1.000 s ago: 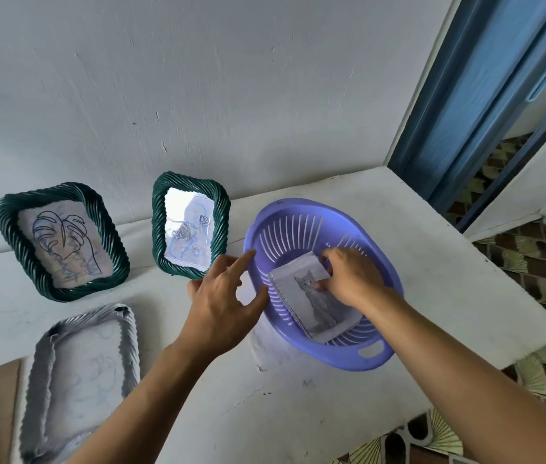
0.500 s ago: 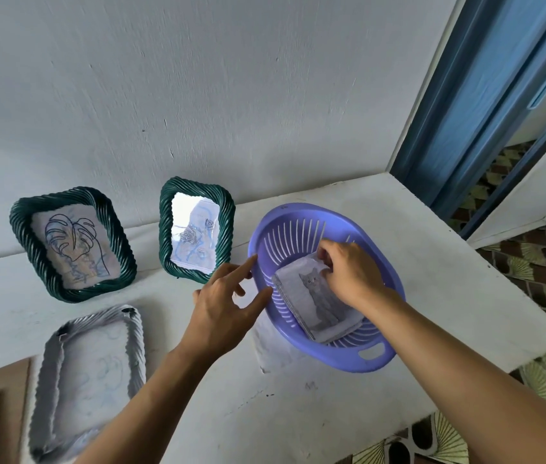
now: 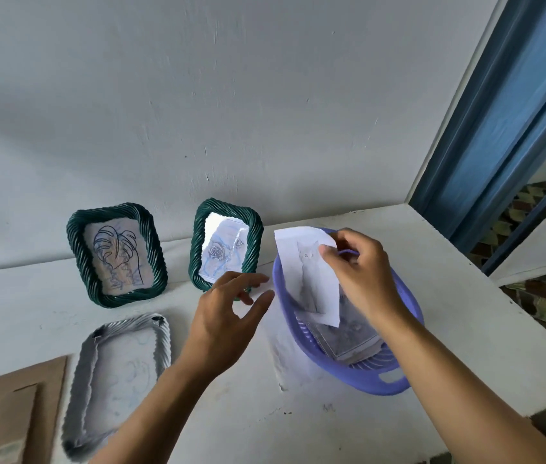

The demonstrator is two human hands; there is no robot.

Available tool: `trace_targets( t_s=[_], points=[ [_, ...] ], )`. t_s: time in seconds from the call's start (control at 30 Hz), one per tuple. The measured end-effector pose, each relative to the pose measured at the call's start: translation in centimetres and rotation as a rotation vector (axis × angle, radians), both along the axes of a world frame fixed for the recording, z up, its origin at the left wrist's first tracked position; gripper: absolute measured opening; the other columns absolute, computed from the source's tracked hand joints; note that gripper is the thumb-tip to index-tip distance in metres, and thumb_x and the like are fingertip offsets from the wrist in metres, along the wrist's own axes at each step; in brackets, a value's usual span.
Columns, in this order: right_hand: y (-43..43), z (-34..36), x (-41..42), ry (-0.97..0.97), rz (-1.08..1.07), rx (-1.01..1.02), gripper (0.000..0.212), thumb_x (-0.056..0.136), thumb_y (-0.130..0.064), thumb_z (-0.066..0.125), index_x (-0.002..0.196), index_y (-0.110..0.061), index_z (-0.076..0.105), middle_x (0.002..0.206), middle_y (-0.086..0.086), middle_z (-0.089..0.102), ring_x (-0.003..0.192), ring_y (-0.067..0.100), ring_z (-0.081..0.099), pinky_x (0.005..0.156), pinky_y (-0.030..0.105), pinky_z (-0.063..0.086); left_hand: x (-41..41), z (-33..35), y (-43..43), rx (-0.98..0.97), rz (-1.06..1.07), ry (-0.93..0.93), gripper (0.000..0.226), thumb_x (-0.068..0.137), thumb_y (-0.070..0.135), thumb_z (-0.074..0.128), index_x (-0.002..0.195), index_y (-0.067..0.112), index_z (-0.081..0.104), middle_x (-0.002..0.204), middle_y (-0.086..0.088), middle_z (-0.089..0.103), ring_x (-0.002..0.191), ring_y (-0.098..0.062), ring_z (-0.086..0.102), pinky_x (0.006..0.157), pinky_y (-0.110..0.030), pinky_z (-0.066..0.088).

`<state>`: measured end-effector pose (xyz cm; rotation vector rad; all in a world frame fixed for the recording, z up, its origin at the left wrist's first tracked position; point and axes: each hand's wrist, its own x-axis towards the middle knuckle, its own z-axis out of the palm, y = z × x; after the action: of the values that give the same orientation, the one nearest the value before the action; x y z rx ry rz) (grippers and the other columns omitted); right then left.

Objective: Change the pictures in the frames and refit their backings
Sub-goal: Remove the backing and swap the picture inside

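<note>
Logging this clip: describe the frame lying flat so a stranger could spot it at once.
On the white table, the green leaf frame and green rose frame stand against the wall. In front of the leaf frame, beside a brown board, is the flat frame. It alone lies down and looks silver-grey, not green.
</note>
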<state>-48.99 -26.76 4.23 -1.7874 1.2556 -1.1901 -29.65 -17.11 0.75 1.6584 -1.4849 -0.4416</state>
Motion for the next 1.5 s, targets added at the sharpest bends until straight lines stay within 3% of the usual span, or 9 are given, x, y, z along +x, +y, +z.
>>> trace_targets(
  t_s=[0.33,0.47,0.57,0.67,0.83,1.03,1.2,1.3,1.5],
  points=[
    [5.8,0.9,8.7,-0.106,0.335,0.008,0.017,0.096,-0.028,0.064,0.093,-0.014,0.073,0.082,-0.005,0.074,0.079,0.014,0.07,0.074,0.039,0.057,3.7,3.7,4.7,0.043,-0.076,0.257,0.039,0.098,0.05,0.054,0.135,0.039,0.059,0.12,0.032,0.065,0.111,0.006,0.061,0.092,-0.034,0.05],
    [7.8,-0.9,12.4,-0.195,0.474,0.135,0.037,0.097,-0.045,0.054,0.092,-0.013,0.073,0.087,0.0,0.075,0.085,0.016,0.069,0.082,0.044,0.054,6.0,3.3,7.4,0.028,0.003,0.308,0.027,0.097,0.043,0.058,0.121,0.035,0.068,0.107,0.018,0.073,0.101,-0.004,0.067,0.081,-0.036,0.053],
    [8.9,-2.7,14.8,-0.16,0.527,0.177,0.034,0.101,-0.041,0.052,0.098,-0.015,0.075,0.096,-0.004,0.075,0.097,0.012,0.069,0.091,0.036,0.052,8.7,1.8,9.3,0.038,0.116,0.357,0.025,0.099,0.017,0.059,0.112,0.035,0.07,0.1,0.011,0.076,0.094,-0.008,0.07,0.072,-0.031,0.056],
    [9.5,-4.6,16.8,-0.104,0.545,0.204,0.029,0.101,-0.033,0.054,0.101,-0.015,0.076,0.099,-0.01,0.075,0.1,0.0,0.067,0.091,0.023,0.049,11.9,-0.2,11.3,0.088,0.205,0.418,0.028,0.088,0.018,0.057,0.111,0.028,0.069,0.1,0.004,0.076,0.092,-0.015,0.073,0.079,-0.041,0.06],
    [9.5,-8.4,18.9,0.135,0.583,0.092,0.023,0.098,-0.03,0.061,0.11,-0.017,0.075,0.112,-0.013,0.07,0.107,0.0,0.061,0.098,0.021,0.047,16.3,-3.4,13.4,0.174,0.285,0.475,0.045,0.089,0.002,0.069,0.121,0.031,0.059,0.104,-0.003,0.076,0.091,-0.021,0.074,0.084,-0.054,0.059],
    [9.8,-11.3,20.2,0.39,0.629,-0.263,0.025,0.086,-0.033,0.068,0.107,-0.021,0.075,0.109,-0.01,0.07,0.108,0.011,0.058,0.093,0.034,0.05,19.1,-5.5,13.2,0.219,0.326,0.355,0.058,0.086,0.006,0.074,0.127,0.039,0.048,0.102,-0.001,0.072,0.08,-0.018,0.074,0.077,-0.049,0.061],
    [9.3,-12.9,20.2,0.504,0.612,-0.336,0.029,0.083,-0.04,0.066,0.104,-0.022,0.075,0.112,-0.005,0.066,0.117,0.017,0.055,0.09,0.043,0.052,19.0,-6.6,12.6,0.182,0.207,-0.015,0.081,0.078,0.013,0.083,0.144,0.026,0.038,0.099,0.006,0.063,0.072,-0.005,0.065,0.063,-0.013,0.049],
    [9.1,-13.7,19.7,0.526,0.614,-0.303,0.03,0.082,-0.042,0.065,0.105,-0.024,0.074,0.126,-0.002,0.062,0.129,0.019,0.047,0.1,0.044,0.047,19.1,-7.9,12.8,0.178,0.171,-0.25,0.095,0.074,0.027,0.086,0.152,0.024,0.032,0.098,0.0,0.062,0.078,-0.016,0.055,0.072,-0.03,0.048],
    [9.1,-14.3,19.3,0.556,0.624,-0.315,0.036,0.087,-0.045,0.06,0.115,-0.024,0.071,0.141,-0.006,0.056,0.142,0.015,0.037,0.111,0.043,0.037,19.7,-8.5,13.5,0.28,0.212,-0.517,0.05,0.087,0.061,0.061,0.131,0.038,0.059,0.144,0.002,0.042,0.124,-0.024,0.042,0.09,-0.046,0.039]
  ],
)
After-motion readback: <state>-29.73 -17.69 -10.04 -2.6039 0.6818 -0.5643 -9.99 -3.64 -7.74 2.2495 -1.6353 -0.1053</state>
